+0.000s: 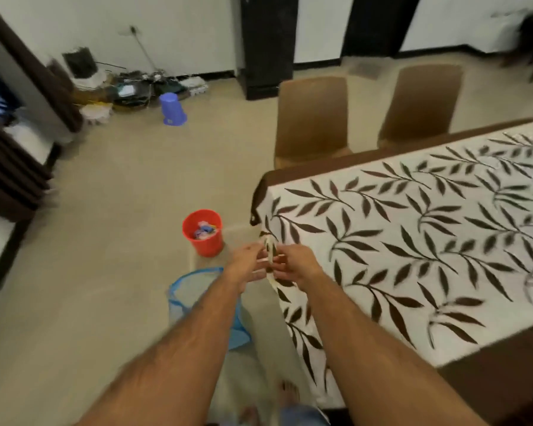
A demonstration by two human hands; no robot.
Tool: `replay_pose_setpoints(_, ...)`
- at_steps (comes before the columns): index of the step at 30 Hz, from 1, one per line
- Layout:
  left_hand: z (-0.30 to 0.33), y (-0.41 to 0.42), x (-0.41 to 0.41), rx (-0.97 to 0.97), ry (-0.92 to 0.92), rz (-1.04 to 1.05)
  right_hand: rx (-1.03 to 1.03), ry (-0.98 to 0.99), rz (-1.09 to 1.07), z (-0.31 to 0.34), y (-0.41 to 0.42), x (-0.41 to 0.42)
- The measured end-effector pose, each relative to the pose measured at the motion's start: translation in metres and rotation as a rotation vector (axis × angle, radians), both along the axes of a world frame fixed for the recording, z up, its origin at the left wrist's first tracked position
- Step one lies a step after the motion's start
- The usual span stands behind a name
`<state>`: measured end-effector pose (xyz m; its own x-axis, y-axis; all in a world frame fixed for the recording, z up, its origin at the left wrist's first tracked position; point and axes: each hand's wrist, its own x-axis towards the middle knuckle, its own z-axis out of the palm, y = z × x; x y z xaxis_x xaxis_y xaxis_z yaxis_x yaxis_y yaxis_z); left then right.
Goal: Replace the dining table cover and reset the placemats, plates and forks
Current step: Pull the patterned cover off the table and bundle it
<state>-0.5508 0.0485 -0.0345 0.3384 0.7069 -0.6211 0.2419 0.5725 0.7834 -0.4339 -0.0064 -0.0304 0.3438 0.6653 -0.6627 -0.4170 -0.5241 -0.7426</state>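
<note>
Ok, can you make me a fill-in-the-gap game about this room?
1. The table cover has a pattern of dark ____.
2. The bucket on the floor near the table corner is ____.
3. Behind the table stand ____ brown chairs.
4. Both hands, left hand and right hand, hold the cover's ____.

Missing words: leaves; red; two; corner

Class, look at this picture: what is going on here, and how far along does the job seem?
A person stands at the corner of a dining table, and both the left hand and the right hand pinch the hanging edge of a leaf-patterned table cover there. The cover lies spread over the tabletop. No placemats, plates or forks are on the part of the table in view. Two brown chairs stand at the far side, and a red bucket sits on the floor.
</note>
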Motion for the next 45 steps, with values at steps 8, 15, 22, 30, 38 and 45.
replay_pose_setpoints(8,-0.036,-0.099,0.061,0.024,0.067,-0.433,-0.139,-0.159,-0.175,-0.029,-0.130,0.059)
replay_pose_setpoints(15,-0.052,-0.180,0.099,0.289,0.214,-0.748,-0.351,-0.421,-0.148,-0.044,-0.238,0.094)
replay_pose_setpoints(22,-0.050,-0.261,0.143,0.596,0.374,-0.917,-0.435,-0.592,-0.015,-0.049,-0.316,0.125)
replay_pose_setpoints(30,-0.075,-0.320,0.116,0.812,0.672,-1.202,-0.458,-0.698,0.171,-0.060,-0.386,0.142)
replay_pose_setpoints(38,-0.075,-0.326,0.111,0.882,0.688,-1.157,-0.396,-0.794,0.319,-0.042,-0.397,0.147)
replay_pose_setpoints(45,-0.052,-0.330,0.117,0.725,0.517,-0.748,-0.376,-0.809,0.446,-0.034,-0.382,0.132)
